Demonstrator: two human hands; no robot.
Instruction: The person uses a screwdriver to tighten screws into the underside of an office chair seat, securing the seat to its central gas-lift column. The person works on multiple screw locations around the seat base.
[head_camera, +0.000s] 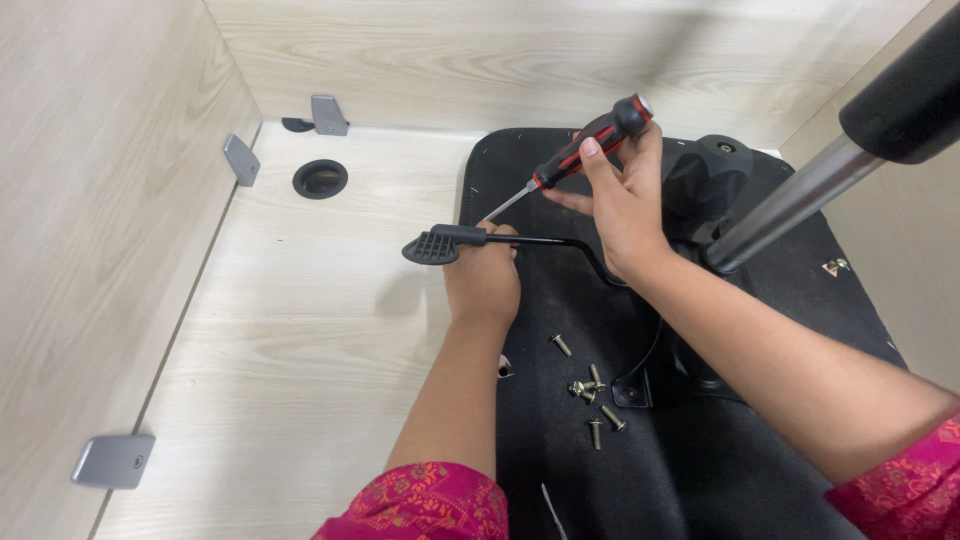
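Observation:
My right hand (622, 195) grips a red-and-black screwdriver (585, 148), its metal tip angled down-left toward the fingers of my left hand (484, 278). My left hand rests on the black underside of a chair seat (700, 470) and holds the thin black lever (470, 238) near its ribbed paddle end, which sticks out left over the desk. Several brass screws (590, 395) lie loose on the seat underside near my left forearm. The black mechanism plate (705, 180) with the silver gas cylinder (800, 195) stands just right of my right hand.
The seat lies on a light wooden desk (300, 330) enclosed by wooden side panels. Grey metal brackets (113, 460) join panels to desktop. A round black cable grommet (320, 178) sits at the back left. A small bracket (836, 266) lies on the seat's right side.

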